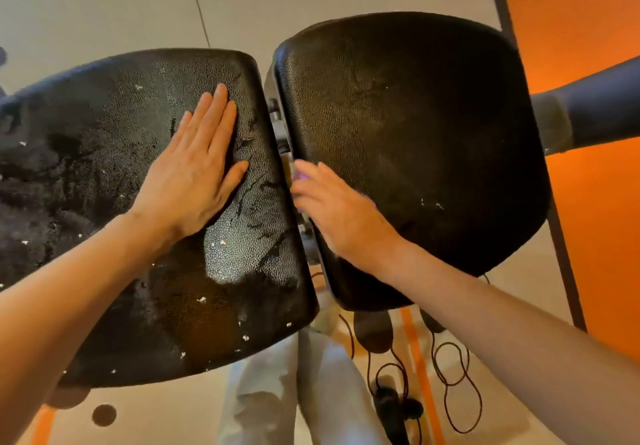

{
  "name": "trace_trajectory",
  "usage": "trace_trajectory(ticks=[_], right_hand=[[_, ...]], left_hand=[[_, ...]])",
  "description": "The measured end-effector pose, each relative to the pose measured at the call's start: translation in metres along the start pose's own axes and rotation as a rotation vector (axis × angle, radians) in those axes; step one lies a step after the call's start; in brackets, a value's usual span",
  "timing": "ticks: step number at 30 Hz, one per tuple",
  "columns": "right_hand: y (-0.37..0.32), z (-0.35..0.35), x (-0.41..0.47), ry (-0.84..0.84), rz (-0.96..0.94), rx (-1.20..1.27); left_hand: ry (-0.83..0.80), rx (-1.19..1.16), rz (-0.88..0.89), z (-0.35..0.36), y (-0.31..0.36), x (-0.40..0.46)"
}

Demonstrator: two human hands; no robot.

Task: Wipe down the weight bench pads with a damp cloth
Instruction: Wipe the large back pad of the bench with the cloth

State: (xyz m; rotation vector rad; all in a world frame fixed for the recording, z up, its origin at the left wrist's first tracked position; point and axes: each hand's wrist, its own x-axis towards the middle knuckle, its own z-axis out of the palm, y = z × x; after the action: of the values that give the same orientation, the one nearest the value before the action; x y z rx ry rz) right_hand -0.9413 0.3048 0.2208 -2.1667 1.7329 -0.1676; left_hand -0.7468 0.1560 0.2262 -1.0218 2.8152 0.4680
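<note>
Under the left hand [194,171] lies the left pad [104,181], black, pebbled and wet-looking, flecked with pale crumbs and showing cracked patches in its cover. The hand is laid flat on it with fingers straight and together; nothing is held, and the pad is merely pressed or steadied.

Between the two hands a narrow gap is seen, with metal fittings of the bench frame partly visible inside it.

The right hand [332,209] is placed at the near edge of the right pad [415,139], just beside that gap. Its fingers are curled over a purple cloth [300,181], of which only small slivers show past the knuckles; the picture is blurred here.

The cloth is judged soft, limp and light, best bunched in the palm so that a flat face meets the vinyl. The pads are judged firm but cushioned and fixed to the frame, slippery where wet. Gentle pressure is advised over the cracked cover, which could flake further.

Below the right forearm, dark cords [450,368] are seen lying on the floor [104,4].
</note>
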Motion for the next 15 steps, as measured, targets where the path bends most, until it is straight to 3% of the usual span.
trace_trajectory(ticks=[4, 7, 12, 15], right_hand=[[-0.036, 0.0, -0.104, -0.099, -0.101, 0.128], [-0.015, -0.006, -0.077, -0.122, -0.18, 0.07], [0.006, 0.0, 0.031, 0.09, 0.127, 0.073], [-0.02, 0.01, -0.021, 0.075, 0.141, 0.066]], left_hand=[[-0.036, 0.012, -0.003, -0.003, -0.001, 0.001], [-0.047, 0.02, 0.002, -0.004, -0.001, 0.002], [-0.058, 0.031, 0.008, -0.003, -0.001, 0.003], [-0.054, 0.034, 0.018, -0.002, -0.003, 0.003]])
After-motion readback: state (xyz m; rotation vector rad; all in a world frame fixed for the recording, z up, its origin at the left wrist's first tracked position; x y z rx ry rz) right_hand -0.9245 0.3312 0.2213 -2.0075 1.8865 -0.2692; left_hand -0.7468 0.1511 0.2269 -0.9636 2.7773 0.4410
